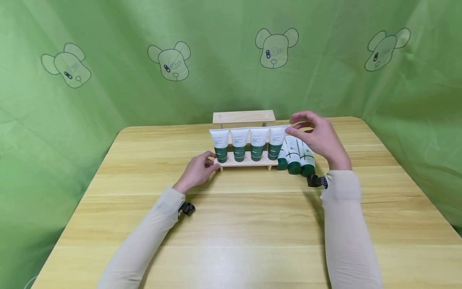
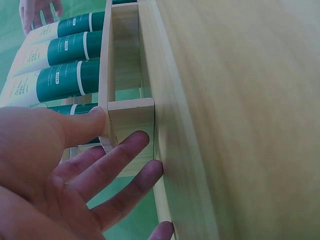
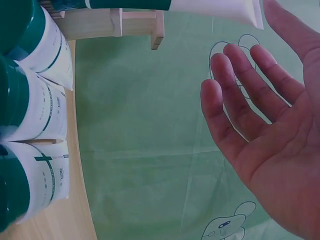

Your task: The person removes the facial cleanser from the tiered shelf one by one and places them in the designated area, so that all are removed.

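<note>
A two-tier wooden rack (image 1: pixel 249 162) stands near the back of the table, with a row of small white-and-green tubes (image 1: pixel 239 143) upright on its lower shelf. My left hand (image 1: pixel 197 170) holds that shelf's left end. In the left wrist view its thumb (image 2: pixel 82 127) presses the shelf edge while the fingers are beside the end support. My right hand (image 1: pixel 319 134) is at the crimped top of the rightmost tube (image 1: pixel 276 141). Seen from the right wrist, those fingers (image 3: pixel 250 85) are loosely extended, and the thumb is near the tube's white end (image 3: pixel 220 11); contact is unclear.
Three larger white tubes (image 1: pixel 294 154) with green caps sit side by side right of the rack, below my right hand. The rack's upper plank (image 1: pixel 243 117) rises behind the row. A green curtain (image 1: pixel 223 88) hangs behind the wooden table (image 1: pixel 252 224).
</note>
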Available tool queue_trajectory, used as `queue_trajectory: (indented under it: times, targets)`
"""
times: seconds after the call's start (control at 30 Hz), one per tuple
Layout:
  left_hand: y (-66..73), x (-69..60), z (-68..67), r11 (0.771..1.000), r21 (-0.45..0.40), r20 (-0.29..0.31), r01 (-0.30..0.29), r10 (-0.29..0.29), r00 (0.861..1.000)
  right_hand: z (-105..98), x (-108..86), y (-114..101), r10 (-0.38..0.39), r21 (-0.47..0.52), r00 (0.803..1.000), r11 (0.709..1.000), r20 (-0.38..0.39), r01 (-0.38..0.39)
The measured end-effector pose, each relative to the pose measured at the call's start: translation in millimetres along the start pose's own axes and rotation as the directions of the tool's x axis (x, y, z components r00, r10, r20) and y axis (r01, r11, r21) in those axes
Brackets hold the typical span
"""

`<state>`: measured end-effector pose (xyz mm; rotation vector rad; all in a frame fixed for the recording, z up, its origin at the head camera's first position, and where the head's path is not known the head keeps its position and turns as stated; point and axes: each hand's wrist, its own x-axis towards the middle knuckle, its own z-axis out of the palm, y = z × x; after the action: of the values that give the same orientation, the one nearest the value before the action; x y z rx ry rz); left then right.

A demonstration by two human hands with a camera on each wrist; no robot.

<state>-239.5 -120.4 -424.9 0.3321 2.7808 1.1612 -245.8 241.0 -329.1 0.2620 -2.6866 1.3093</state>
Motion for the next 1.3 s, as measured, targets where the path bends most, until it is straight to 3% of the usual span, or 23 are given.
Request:
queue_trajectory:
  times: [0.47,0.87,1.3]
  targets:
    - [-0.6,0.4,0.0,1.000,0.000,0.002,0.002,-0.002,1.000,9.1,5.2,3.5,0.023,-0.041,0.997,0.999,0.076,-0.020]
    - [1.0,-1.2,-0.7,1.000,-0.011,-0.001,-0.004,0.004,1.000,11.6,7.2,5.9,0.018,-0.055,0.995,0.998,0.097,-0.013]
    - [2.5,-2.2,-2.1,1.000,-0.016,0.005,-0.004,0.004,1.000,7.8,4.1,5.0,-0.006,-0.113,0.999,0.993,0.048,0.011]
